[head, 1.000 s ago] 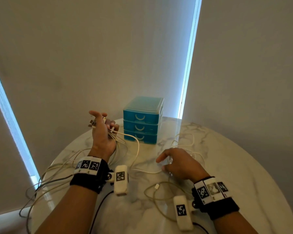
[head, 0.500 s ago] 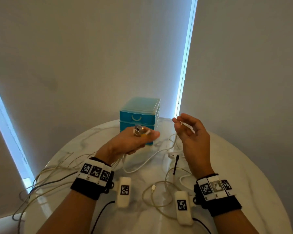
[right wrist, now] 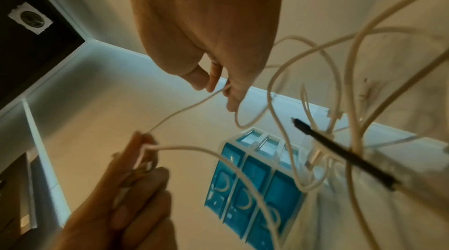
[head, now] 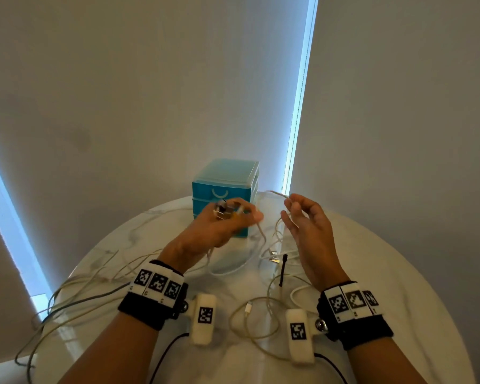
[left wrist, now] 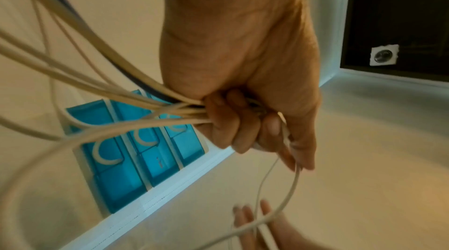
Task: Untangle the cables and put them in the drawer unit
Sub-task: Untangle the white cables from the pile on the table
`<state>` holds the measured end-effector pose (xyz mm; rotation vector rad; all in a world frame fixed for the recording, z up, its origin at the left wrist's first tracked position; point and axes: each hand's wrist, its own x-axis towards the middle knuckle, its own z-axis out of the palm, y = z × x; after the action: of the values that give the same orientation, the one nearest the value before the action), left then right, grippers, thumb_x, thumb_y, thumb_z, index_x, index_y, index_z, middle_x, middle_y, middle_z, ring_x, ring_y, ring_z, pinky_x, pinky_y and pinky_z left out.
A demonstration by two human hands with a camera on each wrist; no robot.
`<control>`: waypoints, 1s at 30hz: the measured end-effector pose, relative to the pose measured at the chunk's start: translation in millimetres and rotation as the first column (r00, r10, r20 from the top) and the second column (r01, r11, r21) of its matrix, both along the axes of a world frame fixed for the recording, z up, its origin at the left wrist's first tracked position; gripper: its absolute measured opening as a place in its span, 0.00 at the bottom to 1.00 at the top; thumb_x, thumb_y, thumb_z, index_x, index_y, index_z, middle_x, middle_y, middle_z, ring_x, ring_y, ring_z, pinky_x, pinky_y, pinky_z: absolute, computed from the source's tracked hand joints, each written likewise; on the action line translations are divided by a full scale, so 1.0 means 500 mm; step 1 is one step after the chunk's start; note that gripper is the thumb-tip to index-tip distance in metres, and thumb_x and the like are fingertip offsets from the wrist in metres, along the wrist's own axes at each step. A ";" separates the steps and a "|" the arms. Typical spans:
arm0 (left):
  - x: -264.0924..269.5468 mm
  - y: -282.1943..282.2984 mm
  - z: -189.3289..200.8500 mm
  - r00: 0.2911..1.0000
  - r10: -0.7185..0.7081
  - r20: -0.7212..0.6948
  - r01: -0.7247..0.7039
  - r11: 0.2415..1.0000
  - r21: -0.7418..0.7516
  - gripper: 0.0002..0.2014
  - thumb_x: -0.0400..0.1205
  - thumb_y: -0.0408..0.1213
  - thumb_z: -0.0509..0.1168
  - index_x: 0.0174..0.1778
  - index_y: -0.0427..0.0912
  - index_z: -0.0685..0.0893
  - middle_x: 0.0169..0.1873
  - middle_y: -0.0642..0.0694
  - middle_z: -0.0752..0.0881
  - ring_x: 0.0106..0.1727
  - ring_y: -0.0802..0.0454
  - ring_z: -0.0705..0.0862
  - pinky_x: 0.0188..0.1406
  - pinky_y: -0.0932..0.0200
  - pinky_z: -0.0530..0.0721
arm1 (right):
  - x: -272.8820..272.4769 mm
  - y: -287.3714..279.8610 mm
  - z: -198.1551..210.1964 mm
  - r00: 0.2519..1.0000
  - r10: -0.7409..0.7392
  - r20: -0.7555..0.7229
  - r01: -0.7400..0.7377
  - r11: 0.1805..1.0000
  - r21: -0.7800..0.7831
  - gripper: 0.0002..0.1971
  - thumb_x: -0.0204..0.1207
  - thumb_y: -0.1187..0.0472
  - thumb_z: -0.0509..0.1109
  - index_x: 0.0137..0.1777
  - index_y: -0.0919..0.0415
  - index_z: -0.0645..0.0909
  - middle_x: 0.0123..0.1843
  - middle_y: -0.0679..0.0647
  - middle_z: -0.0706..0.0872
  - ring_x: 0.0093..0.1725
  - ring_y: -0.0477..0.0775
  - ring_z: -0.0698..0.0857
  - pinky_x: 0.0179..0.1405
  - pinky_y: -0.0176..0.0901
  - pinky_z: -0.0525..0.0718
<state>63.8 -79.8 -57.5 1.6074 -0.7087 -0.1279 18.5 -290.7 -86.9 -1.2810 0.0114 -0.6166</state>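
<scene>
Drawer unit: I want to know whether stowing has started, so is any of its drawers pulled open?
No: in the left wrist view all three fronts of the blue drawer unit sit flush and closed.

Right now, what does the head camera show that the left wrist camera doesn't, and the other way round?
Only the head view shows the round table, loose cables lying on it, a black tie and both wristbands. Only the left wrist view shows, from close up, the left hand gripping a bundle of cables in its fist, plus the ceiling above. Both show the blue drawer unit with its drawers closed, and the right hand holding a thin cable.
</scene>
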 end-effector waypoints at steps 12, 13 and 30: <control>0.054 0.067 0.005 0.947 0.238 -0.213 -0.319 0.750 -0.580 0.10 0.87 0.50 0.74 0.60 0.50 0.88 0.27 0.52 0.65 0.24 0.57 0.57 0.21 0.60 0.56 | -0.023 -0.042 0.000 0.985 -0.040 -0.167 0.008 0.983 -0.185 0.10 0.84 0.65 0.79 0.63 0.64 0.91 0.50 0.58 0.97 0.46 0.59 0.98 0.43 0.44 0.94; 0.057 0.067 -0.001 0.927 0.293 -0.234 -0.373 0.772 -0.515 0.09 0.87 0.51 0.74 0.56 0.50 0.88 0.25 0.54 0.68 0.23 0.58 0.60 0.20 0.62 0.59 | -0.028 -0.038 0.005 0.988 -0.081 -0.132 0.053 0.978 -0.200 0.09 0.84 0.63 0.79 0.63 0.62 0.92 0.49 0.56 0.98 0.43 0.59 0.97 0.40 0.43 0.94; 0.010 -0.001 -0.001 0.948 0.312 0.057 -0.317 0.931 0.183 0.20 0.82 0.67 0.71 0.49 0.54 0.94 0.38 0.63 0.93 0.45 0.60 0.88 0.41 0.62 0.80 | -0.026 0.015 0.011 0.994 -0.054 -0.092 -0.016 0.776 -0.630 0.14 0.84 0.36 0.74 0.53 0.41 0.96 0.31 0.43 0.89 0.32 0.42 0.82 0.40 0.47 0.84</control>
<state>68.9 -80.5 -58.1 1.8889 -0.4597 0.0630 5.4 -283.4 -81.2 -1.9752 -0.1055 -0.5884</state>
